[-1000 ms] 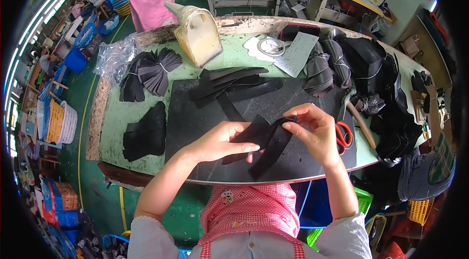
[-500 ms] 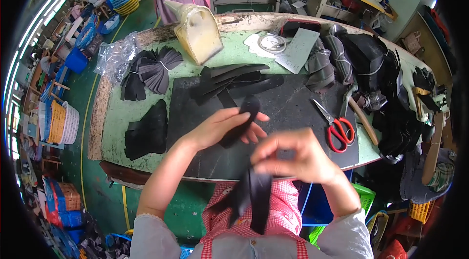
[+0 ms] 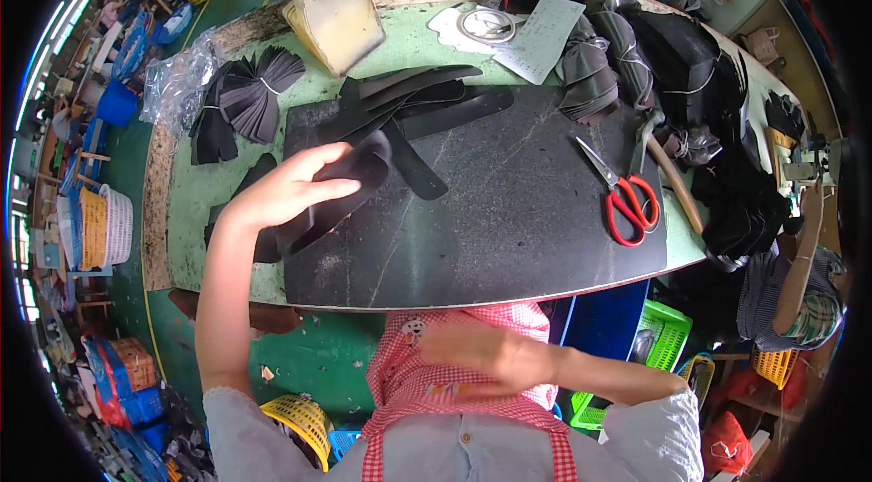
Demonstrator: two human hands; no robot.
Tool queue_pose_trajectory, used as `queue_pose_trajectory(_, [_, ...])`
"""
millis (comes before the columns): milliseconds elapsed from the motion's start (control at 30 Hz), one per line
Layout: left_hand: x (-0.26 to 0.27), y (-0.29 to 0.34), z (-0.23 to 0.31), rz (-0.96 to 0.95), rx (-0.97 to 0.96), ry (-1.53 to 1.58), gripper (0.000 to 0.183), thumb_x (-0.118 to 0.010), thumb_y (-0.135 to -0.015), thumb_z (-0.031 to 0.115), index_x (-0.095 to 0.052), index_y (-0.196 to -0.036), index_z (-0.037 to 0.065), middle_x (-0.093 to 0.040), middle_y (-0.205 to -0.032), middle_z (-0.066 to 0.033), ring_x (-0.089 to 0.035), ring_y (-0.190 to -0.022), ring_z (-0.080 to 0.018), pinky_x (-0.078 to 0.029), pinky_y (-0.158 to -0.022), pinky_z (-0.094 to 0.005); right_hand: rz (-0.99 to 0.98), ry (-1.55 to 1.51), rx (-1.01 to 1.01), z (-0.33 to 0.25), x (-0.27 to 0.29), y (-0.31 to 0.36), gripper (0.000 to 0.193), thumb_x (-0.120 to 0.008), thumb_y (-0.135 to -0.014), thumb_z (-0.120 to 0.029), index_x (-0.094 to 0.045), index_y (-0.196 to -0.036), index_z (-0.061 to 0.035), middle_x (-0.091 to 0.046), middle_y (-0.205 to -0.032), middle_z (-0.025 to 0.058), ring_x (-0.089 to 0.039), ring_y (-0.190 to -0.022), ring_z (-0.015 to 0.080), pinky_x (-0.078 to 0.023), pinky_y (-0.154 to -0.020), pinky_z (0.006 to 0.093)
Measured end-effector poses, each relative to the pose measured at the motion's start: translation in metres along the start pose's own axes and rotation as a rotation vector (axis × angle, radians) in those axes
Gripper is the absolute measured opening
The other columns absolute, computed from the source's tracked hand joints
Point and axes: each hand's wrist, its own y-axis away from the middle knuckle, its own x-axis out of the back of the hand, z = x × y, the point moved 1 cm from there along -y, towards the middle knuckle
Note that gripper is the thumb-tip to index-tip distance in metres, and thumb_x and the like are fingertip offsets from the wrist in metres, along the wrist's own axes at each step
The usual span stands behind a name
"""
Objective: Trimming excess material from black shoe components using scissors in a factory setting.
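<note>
My left hand (image 3: pixel 295 184) is closed on a curved black leather-like piece (image 3: pixel 368 168), its thumb lying over the piece, at the left part of the dark cutting mat (image 3: pixel 490 218). More black material lies under that hand. Low in front of the red-checked apron (image 3: pixel 400 382) is my right hand (image 3: pixel 477 357), smeared by motion; nothing can be made out in it. Several long black strips (image 3: pixel 418 109) lie overlapped at the mat's far side. Red-handled scissors (image 3: pixel 627 205) rest on its right side.
A hammer-like tool with a wooden handle (image 3: pixel 677 182) lies right of the scissors. Bundled black pieces (image 3: pixel 259 96) and a cream container (image 3: pixel 336 19) stand far left. Dark bundles (image 3: pixel 672 55) crowd the right. Another person's arm (image 3: pixel 799 255) shows at far right. A green crate (image 3: pixel 663 337) sits below the table.
My left hand has moved left with a black piece. My right hand has dropped toward the apron; the black pieces that hung from it no longer show there. The whole view has shifted.
</note>
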Motion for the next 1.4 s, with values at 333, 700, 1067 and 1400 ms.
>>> queue_pose_trajectory(333, [-0.080,-0.052,0.060,-0.486,-0.080,-0.336,0.041,-0.078,-0.086,0.012,-0.067,-0.125,0.008,-0.072,-0.104,-0.0096,-0.068,-0.098,-0.0207,-0.053,-0.092,-0.0348,0.051,-0.306,-0.028,0.024,-0.019,0.002,0.045,-0.073,-0.089,-0.025,-0.063,-0.127,-0.0037,-0.054,-0.142,0.0199,-0.054,-0.131,0.0362,-0.045,-0.109,0.0479])
queue_pose_trajectory(700, [-0.100,0.011,0.031,0.193,-0.489,-0.775,0.048,-0.081,-0.078,0.018,-0.067,-0.124,0.012,-0.057,-0.124,-0.0081,-0.056,-0.118,-0.0293,-0.045,-0.105,-0.0450,0.673,0.291,-0.372,0.040,0.069,-0.053,0.029,-0.081,-0.079,-0.009,-0.067,-0.105,-0.0070,-0.065,-0.105,0.0083,-0.067,-0.092,0.0269,-0.056,-0.082,0.0366])
queue_pose_trajectory(1067, [-0.073,0.008,0.000,0.299,-0.401,-0.716,0.036,-0.079,-0.080,0.011,-0.072,-0.115,0.016,-0.056,-0.112,-0.0067,-0.055,-0.108,-0.0298,-0.044,-0.102,-0.0436,0.536,0.395,-0.496,0.061,0.056,-0.067,0.019,-0.081,-0.079,-0.017,-0.068,-0.092,-0.0111,-0.064,-0.101,0.0045,-0.067,-0.079,0.0237,-0.054,-0.078,0.0355])
queue_pose_trajectory(1400, [-0.100,0.003,0.008,0.150,-0.636,-0.680,0.028,-0.074,-0.083,0.014,-0.072,-0.111,0.011,-0.064,-0.110,-0.0050,-0.065,-0.107,-0.0253,-0.057,-0.090,-0.0378,0.629,0.408,-0.475,0.063,0.054,-0.069,0.014,-0.079,-0.080,-0.012,-0.068,-0.088,-0.0092,-0.066,-0.095,0.0046,-0.069,-0.079,0.0263,-0.055,-0.075,0.0361])
